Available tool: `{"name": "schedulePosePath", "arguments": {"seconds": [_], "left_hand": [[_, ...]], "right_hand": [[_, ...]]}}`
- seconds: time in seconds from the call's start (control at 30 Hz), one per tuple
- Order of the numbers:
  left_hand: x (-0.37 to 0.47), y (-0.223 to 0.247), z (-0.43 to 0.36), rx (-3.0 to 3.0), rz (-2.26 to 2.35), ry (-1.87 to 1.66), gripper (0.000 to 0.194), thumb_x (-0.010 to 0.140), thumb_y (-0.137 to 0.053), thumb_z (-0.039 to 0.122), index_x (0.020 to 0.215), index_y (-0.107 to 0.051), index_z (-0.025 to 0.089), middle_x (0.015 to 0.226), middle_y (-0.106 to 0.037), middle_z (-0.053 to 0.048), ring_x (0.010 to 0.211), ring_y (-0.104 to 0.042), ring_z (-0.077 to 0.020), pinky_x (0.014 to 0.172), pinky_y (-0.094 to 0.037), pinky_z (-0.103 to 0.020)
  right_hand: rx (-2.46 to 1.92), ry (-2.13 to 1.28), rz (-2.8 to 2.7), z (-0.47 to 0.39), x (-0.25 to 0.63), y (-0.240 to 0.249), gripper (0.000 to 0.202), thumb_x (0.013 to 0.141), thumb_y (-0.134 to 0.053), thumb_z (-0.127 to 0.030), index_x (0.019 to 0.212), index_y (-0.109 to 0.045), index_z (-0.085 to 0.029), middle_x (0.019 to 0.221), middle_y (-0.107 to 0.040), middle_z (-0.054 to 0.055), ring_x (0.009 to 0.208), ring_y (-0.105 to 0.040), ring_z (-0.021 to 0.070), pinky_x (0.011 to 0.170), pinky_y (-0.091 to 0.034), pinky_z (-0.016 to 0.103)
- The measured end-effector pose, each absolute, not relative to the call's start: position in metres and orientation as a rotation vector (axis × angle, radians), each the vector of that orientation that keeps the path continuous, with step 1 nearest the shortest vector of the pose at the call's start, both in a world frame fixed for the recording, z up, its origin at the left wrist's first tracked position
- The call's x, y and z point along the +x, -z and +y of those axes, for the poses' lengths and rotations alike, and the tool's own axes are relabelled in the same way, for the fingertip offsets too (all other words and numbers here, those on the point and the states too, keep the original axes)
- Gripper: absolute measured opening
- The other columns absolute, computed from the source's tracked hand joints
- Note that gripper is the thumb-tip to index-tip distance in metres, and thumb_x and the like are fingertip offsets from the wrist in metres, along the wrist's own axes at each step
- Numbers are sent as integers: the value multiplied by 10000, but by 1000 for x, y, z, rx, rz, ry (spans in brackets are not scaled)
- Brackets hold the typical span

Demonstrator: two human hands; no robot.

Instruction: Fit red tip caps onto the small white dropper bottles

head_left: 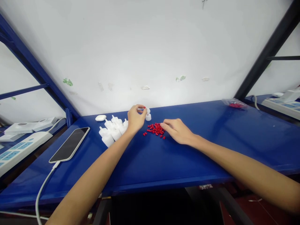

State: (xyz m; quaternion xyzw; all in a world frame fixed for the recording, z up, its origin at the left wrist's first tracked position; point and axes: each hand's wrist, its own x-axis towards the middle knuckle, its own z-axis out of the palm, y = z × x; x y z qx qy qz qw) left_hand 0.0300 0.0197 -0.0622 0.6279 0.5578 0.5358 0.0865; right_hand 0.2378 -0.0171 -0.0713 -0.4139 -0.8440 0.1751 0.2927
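Observation:
My left hand is closed in a pinch near the wall, with a small red piece showing at its fingertips. Right beside those fingertips are small white round plastic parts, partly covered by the hand. My right hand rests at the right side of a loose pile of small red plastic pieces. Its thumb and fingers come together over the pile's edge, and what lies between them is hidden. Several white plastic bottles with narrow nozzles stand grouped behind my left forearm.
A phone with a white charging cable lies on the left of the blue table. A white oval object sits near the wall. At the back right is a clear bag of red pieces. Power strips flank the table.

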Motion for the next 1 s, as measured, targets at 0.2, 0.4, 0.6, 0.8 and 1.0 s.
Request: {"name": "schedulePosePath", "arguments": {"seconds": [0.2, 0.4, 0.6, 0.8, 1.0], "left_hand": [[26, 62, 50, 2128, 1879, -1297, 189, 842, -581, 291, 901, -699, 155, 973, -674, -91, 764, -624, -194, 861, -483, -379], [32, 57, 32, 2157, 2000, -1366, 227, 853, -582, 328, 922, -709, 153, 972, -614, -112, 940, -618, -265, 884, -465, -402], [34, 44, -15, 2570, 1627, -887, 289, 911, -503, 330, 717, -660, 185, 588, -553, -11, 575, -541, -172, 673, -434, -327], [17, 62, -33, 2881, 1249, -459, 210, 864, -532, 196, 1050, -629, 203, 1047, -627, -71, 899, -611, -204, 769, -474, -311], [18, 71, -27, 2938, 1292, -338, 163, 894, -475, 150, 944, -620, 203, 905, -639, -55, 880, -583, -212, 750, -460, -317]], "right_hand": [[-1137, -488, -2237, -18, 240, 69, 425, 983, -398, -452, 649, -475, -199, 571, -484, -33, 541, -417, 122, 572, -246, 271], [-1136, -514, -2199, -15, 241, 71, 323, 960, -423, -433, 763, -546, -209, 626, -538, -22, 580, -465, 141, 593, -280, 270], [-1068, -559, -2156, -11, 242, 76, 209, 775, -496, -192, 980, -488, -229, 720, -567, -31, 597, -466, 151, 597, -301, 270], [-1032, -566, -2203, -9, 241, 81, 168, 805, -479, -215, 970, -449, -230, 719, -538, -37, 589, -460, 146, 587, -296, 268], [-1012, -562, -2231, -10, 240, 81, 147, 822, -481, -210, 966, -458, -224, 736, -542, -35, 604, -468, 142, 591, -304, 266]]}}
